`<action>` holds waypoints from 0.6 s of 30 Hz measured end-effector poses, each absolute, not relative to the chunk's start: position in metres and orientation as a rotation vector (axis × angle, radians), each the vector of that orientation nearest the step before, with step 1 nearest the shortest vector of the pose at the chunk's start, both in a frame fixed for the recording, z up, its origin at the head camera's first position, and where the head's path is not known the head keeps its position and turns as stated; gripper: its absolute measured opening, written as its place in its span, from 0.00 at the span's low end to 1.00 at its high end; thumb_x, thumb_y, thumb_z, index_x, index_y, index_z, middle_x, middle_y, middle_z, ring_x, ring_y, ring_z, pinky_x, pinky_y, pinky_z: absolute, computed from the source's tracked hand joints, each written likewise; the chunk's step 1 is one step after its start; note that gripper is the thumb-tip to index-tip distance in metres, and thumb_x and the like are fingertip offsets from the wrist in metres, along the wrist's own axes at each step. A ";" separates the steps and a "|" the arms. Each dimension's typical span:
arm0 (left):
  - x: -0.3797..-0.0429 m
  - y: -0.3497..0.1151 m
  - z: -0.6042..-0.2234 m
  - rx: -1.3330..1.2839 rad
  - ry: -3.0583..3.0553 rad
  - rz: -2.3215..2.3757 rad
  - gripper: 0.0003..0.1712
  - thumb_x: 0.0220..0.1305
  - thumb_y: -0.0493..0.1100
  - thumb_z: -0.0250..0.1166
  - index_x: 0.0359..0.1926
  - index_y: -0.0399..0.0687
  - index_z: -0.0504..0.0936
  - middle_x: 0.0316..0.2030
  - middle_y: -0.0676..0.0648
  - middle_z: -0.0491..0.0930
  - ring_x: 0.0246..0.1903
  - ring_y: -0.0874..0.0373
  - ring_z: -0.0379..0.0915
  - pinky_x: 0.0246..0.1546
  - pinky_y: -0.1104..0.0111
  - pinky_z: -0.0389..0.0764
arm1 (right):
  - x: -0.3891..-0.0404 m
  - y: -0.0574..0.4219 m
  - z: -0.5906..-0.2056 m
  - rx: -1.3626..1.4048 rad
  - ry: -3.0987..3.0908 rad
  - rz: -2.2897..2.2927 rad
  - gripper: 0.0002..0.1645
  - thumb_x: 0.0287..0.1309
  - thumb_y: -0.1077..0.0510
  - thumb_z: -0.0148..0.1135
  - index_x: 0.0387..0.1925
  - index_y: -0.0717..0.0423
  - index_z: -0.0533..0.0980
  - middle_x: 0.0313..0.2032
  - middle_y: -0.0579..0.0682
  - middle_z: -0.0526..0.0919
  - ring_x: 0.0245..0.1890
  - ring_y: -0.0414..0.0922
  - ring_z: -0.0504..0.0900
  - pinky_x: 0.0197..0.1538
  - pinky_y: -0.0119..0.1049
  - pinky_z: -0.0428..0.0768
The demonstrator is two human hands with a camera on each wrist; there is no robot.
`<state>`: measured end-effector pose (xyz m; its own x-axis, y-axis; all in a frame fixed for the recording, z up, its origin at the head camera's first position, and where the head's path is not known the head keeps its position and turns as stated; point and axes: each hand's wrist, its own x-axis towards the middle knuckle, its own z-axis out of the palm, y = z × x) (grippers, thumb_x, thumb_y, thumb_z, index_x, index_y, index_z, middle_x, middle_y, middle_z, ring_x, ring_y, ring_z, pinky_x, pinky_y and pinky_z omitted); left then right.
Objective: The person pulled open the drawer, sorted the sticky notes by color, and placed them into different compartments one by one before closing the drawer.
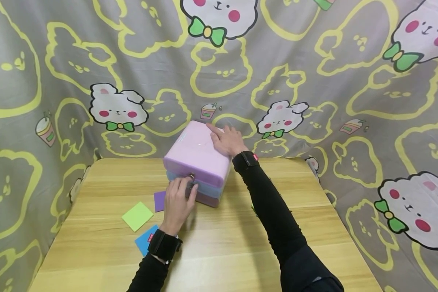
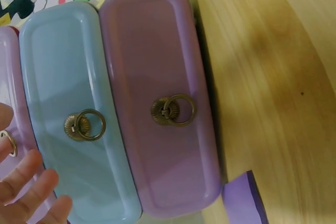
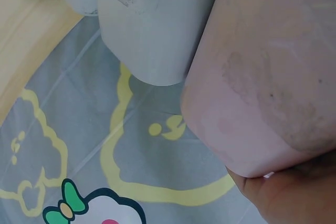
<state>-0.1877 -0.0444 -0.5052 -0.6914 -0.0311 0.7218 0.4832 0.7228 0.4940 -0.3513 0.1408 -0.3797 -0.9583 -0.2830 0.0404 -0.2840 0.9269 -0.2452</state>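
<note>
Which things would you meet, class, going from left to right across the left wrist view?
Lilac top drawer front → blue drawer front → mauve drawer front → purple paper.

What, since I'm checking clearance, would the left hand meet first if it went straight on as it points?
Most likely the brass ring pull on the lilac top drawer; the left hand is right at it, so whether they touch is unclear.

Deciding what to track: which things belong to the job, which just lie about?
Job:
- pink, blue and purple drawer box
- brass-coloured ring pull
- left hand
- right hand

Seemingly lying about:
- flat lime-green square
- flat blue piece
- flat purple piece
</note>
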 end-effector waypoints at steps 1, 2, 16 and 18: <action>-0.188 -0.045 -0.504 -0.336 -2.189 -0.899 0.13 0.64 0.43 0.70 0.43 0.38 0.82 0.38 0.40 0.82 0.39 0.45 0.77 0.40 0.56 0.79 | -0.352 0.140 -0.380 0.452 -3.079 0.394 0.31 0.76 0.38 0.27 0.77 0.19 0.51 0.75 0.62 0.63 0.74 0.65 0.61 0.73 0.64 0.60; -0.188 -0.045 -0.503 -0.329 -2.193 -0.906 0.13 0.64 0.44 0.70 0.42 0.39 0.81 0.38 0.40 0.82 0.38 0.45 0.77 0.40 0.56 0.78 | -0.352 0.140 -0.380 0.451 -3.077 0.398 0.31 0.76 0.38 0.27 0.77 0.19 0.51 0.75 0.62 0.63 0.75 0.65 0.61 0.73 0.64 0.60; -0.185 -0.048 -0.493 -0.296 -2.218 -0.954 0.15 0.65 0.46 0.70 0.32 0.43 0.73 0.29 0.44 0.77 0.33 0.49 0.72 0.35 0.59 0.75 | -0.353 0.139 -0.382 0.444 -3.066 0.378 0.31 0.76 0.37 0.27 0.77 0.19 0.51 0.76 0.61 0.62 0.76 0.64 0.60 0.73 0.64 0.60; -0.183 -0.048 -0.492 -0.295 -2.219 -0.951 0.15 0.65 0.46 0.70 0.31 0.43 0.73 0.29 0.44 0.76 0.32 0.49 0.71 0.34 0.59 0.75 | -0.353 0.139 -0.382 0.443 -3.065 0.375 0.31 0.76 0.37 0.27 0.77 0.18 0.50 0.76 0.61 0.61 0.76 0.64 0.59 0.73 0.65 0.60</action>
<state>-0.1831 -0.0483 -0.4924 -0.7331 -0.0600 0.6774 0.4492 0.7051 0.5486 -0.3527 0.1386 -0.3819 -0.9594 -0.2764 0.0563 -0.2818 0.9307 -0.2330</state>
